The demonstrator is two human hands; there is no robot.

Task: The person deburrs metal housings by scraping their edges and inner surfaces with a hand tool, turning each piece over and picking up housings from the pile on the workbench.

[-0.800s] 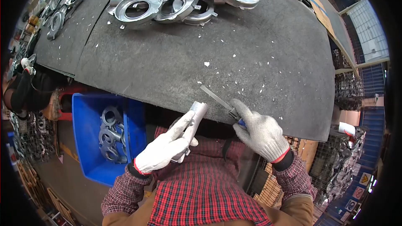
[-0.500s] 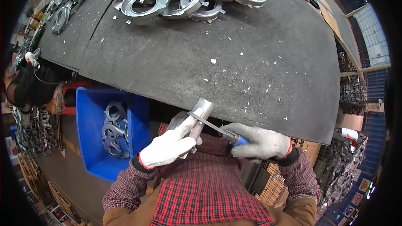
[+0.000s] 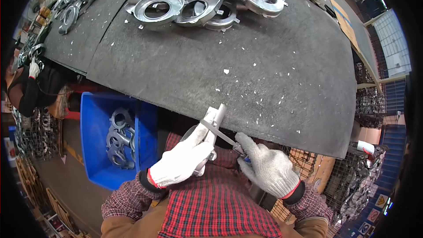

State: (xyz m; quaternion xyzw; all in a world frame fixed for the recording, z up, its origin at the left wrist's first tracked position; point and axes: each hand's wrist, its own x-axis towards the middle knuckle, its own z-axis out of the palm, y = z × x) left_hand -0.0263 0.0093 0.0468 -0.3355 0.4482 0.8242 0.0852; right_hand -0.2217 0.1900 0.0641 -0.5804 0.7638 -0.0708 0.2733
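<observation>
My left hand [image 3: 183, 161], in a white glove, is wrapped round a silver metal part [image 3: 217, 119] near the front edge of the grey table. The part's tubular end points up toward the table, and the rest is mostly hidden by the glove. In my right hand [image 3: 271, 169], also gloved, is a file [image 3: 223, 137] with a blue handle largely covered by the fingers. The file's flat blade lies across the metal part beside my left fingertips.
Silver ring-shaped parts [image 3: 158, 6] are piled at the table's [image 3: 176, 66] far side, and small chips lie scattered. A blue bin [image 3: 90, 150] with similar parts stands below left. A co-worker's gloved hand [image 3: 34, 68] shows at far left. Wire cages [image 3: 352, 176] stand right.
The file has moved left onto the metal part, which has turned in my left hand. My right hand has tilted since the middle frame. The co-worker's hand has shifted.
</observation>
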